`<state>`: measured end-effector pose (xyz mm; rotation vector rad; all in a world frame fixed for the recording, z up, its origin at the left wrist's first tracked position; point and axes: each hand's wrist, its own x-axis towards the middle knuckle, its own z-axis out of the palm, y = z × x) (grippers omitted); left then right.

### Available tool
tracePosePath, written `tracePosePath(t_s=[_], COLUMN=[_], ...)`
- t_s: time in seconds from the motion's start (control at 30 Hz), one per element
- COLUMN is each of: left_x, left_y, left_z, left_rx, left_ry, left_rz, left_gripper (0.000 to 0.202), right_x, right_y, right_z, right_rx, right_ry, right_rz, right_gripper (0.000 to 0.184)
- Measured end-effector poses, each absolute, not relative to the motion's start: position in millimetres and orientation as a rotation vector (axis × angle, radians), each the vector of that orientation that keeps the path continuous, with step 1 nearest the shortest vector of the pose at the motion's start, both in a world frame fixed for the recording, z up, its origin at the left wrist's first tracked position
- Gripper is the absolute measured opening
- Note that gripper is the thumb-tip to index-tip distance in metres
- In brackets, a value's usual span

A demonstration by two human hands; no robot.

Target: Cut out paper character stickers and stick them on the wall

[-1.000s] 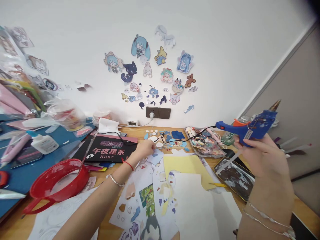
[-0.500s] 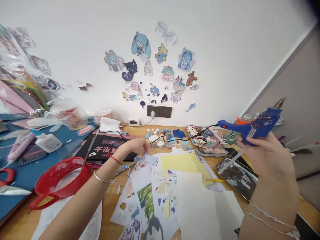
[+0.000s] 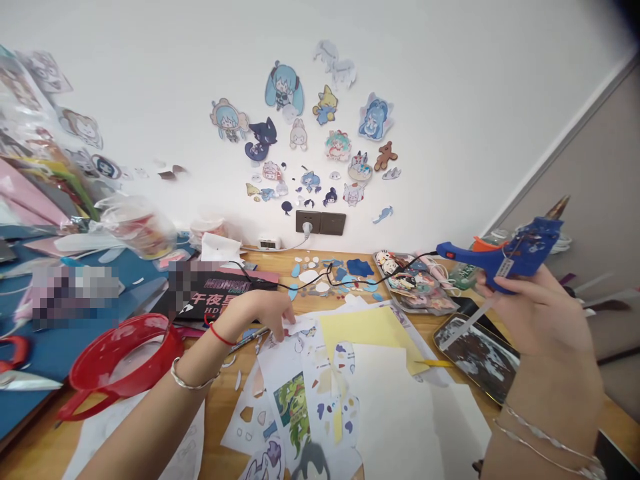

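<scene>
My right hand is wrapped around a blue hot glue gun, its metal nozzle pointing up and to the right. A clear glue stick sticks out below it, and a black cord runs from its handle end. My left hand reaches over the paper sheets, fingers bent down and closed at the left edge of a small white paper cutout. The exact grip is partly hidden. Beneath lie printed sheets with cut-out shapes, a yellow sheet and blank white paper.
On the left stand a red plastic bowl and scissors. A black box lies behind my left hand. A tray of character cutouts and a dark gold-rimmed tray are at right. Paper scraps lie near the wall.
My left hand has moved slightly down and to the left, bringing the paper cutout lower over the sheets. The right hand and glue gun stay almost where they were.
</scene>
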<state>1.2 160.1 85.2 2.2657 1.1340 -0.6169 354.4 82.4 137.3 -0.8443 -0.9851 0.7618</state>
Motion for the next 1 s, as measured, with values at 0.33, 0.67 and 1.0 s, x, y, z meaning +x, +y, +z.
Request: tracePosePath(t_s=[0.33,0.67,1.0], left_x=[8.2,22.9,63.7], left_y=[153.3,167.7,138.3], left_z=[91.9,60.5,30.3], left_rx=[2.304,2.424,2.514], left_ry=[1.168,1.396,1.731], left_rz=[-0.649,-0.328,-0.035], left_gripper=[0.029,0.030,0.049], right_x=[355.4,350.1,352.6], right_y=[83.3,81.7,82.1], right_z=[136.7,138.9,138.5], right_rx=[-0.827,-0.855,-0.834], right_ry=[-0.994,-0.994,-0.997], right_rz=[0.786,0.778,0.745], right_gripper=[0.036,0.042,0.040])
